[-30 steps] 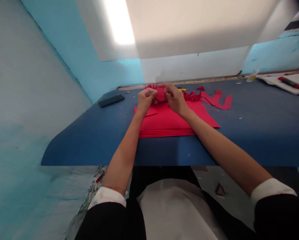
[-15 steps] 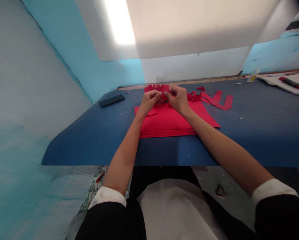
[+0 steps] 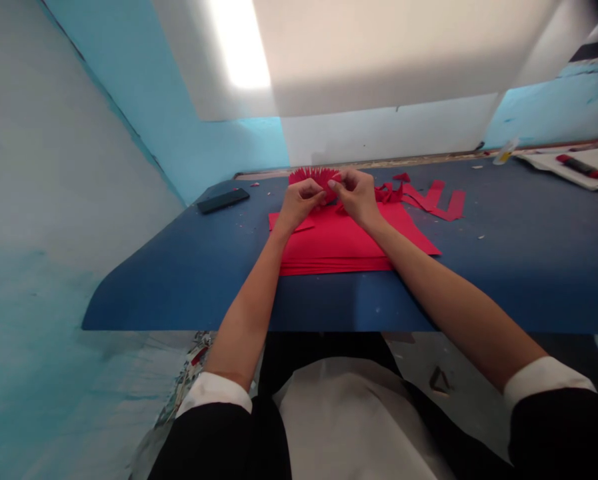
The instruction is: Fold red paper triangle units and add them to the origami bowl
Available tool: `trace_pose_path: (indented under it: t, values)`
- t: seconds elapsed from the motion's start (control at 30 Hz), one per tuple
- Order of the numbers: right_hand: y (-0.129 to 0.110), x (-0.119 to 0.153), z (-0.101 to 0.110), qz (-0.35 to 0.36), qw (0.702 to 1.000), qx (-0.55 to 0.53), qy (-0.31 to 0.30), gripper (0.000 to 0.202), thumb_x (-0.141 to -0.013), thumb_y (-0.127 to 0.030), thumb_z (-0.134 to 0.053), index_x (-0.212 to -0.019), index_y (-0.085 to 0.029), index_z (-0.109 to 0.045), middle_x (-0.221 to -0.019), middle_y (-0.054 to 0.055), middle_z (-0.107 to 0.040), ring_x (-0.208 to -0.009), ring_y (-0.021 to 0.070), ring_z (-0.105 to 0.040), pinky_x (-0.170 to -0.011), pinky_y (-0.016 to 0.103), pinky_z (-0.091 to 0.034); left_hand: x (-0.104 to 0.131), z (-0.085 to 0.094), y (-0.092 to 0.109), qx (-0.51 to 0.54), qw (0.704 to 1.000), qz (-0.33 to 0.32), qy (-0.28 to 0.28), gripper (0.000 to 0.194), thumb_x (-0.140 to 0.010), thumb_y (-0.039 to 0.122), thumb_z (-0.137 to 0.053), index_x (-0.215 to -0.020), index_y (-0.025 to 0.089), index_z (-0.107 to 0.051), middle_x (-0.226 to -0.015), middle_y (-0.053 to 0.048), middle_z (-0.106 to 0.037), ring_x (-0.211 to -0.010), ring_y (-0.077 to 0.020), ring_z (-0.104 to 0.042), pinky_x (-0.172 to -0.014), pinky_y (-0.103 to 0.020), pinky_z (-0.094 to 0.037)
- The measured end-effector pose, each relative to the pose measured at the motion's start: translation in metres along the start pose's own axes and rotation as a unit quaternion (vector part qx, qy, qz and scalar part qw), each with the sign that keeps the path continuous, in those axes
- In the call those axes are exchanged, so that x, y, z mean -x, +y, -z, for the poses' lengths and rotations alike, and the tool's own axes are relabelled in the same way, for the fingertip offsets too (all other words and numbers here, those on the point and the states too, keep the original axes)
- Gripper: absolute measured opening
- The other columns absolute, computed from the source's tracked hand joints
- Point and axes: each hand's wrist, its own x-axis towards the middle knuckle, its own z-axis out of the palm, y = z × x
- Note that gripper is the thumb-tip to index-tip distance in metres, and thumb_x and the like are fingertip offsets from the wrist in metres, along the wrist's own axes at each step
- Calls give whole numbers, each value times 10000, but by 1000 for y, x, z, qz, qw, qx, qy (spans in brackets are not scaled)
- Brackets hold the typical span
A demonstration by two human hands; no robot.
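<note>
A red fringed paper piece [image 3: 315, 175] with pointed tips stands up between my hands. My left hand [image 3: 303, 200] pinches its lower left part. On the other side my right hand [image 3: 355, 195] has thumb and forefinger closed on its right edge. Beneath both hands lies a stack of red paper sheets [image 3: 343, 243], with a small red piece [image 3: 303, 225] on its left part. Crumpled red paper [image 3: 389, 193] touches the back right of the stack. The fingers hide the lower part of the fringed piece.
A dark phone-like object [image 3: 223, 201] lies at the left of the blue table [image 3: 179, 267]. Red strips [image 3: 449, 205] are right of the stack. Farther right are a small glue bottle [image 3: 505, 152], white paper [image 3: 553, 165] and a red-capped marker [image 3: 580, 166]. A wall rises behind.
My right fingers have shifted slightly at the right edge of the fringed paper, and more of its fringe shows between the hands. My left hand has barely moved.
</note>
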Motion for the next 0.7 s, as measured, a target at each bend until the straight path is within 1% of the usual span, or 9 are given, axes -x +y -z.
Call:
trace_pose_path:
  t: [0.07,0.13,0.3,0.37,0.43,0.5,0.6,0.67,0.7]
  values:
    - [1,0,1,2,1000,13,-5,289,-841,-419,-812,-724,-227,-630,-631,-23,-542,-620,147,-440,-619,319,-389,0,-1,-1,-22,1000,-12,5,373,-873,432,-881,-717,167,-669,-658,-3,-697,-588,-99,-596,-587,-242,-440]
    - [0,1,2,12,1000,21,-10,242,-855,-369,-766,-713,-222,-636,-632,-17,-555,-623,149,-447,-624,324,-364,-1,-1,-3,-44,999,-26,11,391,-865,442,-884,-699,164,-666,-660,-4,-688,-600,-98,-584,-595,-239,-434]
    - [-3,3,4,52,996,58,-32,290,-913,-296,-648,-648,-221,-557,-610,-17,-472,-638,156,-426,-656,335,-337,-5,0,-14,-23,998,-61,19,579,-781,721,-847,-769,171,-667,-701,6,-674,-642,-104,-614,-622,-242,-472]
    - [-4,3,5,59,995,74,-36,316,-928,-269,-628,-637,-220,-517,-608,-20,-440,-640,154,-409,-658,335,-329,-6,0,-17,-13,998,-61,13,620,-759,772,-827,-804,176,-662,-720,8,-675,-659,-109,-635,-631,-246,-487]
    - [-4,3,6,59,994,80,-42,351,-943,-241,-614,-623,-222,-470,-606,-24,-413,-634,149,-398,-657,336,-321,-6,0,-18,-16,998,-64,12,609,-774,763,-824,-834,179,-660,-742,5,-683,-674,-112,-649,-641,-247,-497]
    - [-1,2,5,55,994,78,-49,361,-953,-221,-606,-624,-224,-458,-605,-26,-406,-625,148,-403,-651,338,-321,-6,1,-18,-27,997,-71,17,560,-808,712,-836,-872,182,-665,-781,-4,-703,-706,-120,-671,-661,-248,-513]
    - [5,1,0,53,996,56,-34,250,-955,-227,-630,-713,-222,-567,-653,-11,-505,-643,161,-472,-658,343,-384,-5,4,-16,-52,995,-76,37,451,-865,601,-851,-924,188,-679,-824,-15,-729,-757,-139,-704,-689,-250,-526]
    - [11,0,-3,57,998,31,-17,151,-948,-279,-682,-815,-224,-634,-731,11,-592,-690,177,-537,-691,355,-460,-5,5,-16,-73,993,-77,52,394,-884,547,-851,-930,189,-693,-843,-23,-742,-781,-148,-715,-680,-245,-513]
    - [14,-1,-4,58,998,20,-12,147,-943,-323,-710,-851,-229,-646,-761,21,-617,-714,186,-563,-707,365,-495,-5,6,-16,-80,992,-76,57,379,-887,533,-850,-927,188,-700,-855,-28,-748,-791,-150,-718,-674,-243,-505]
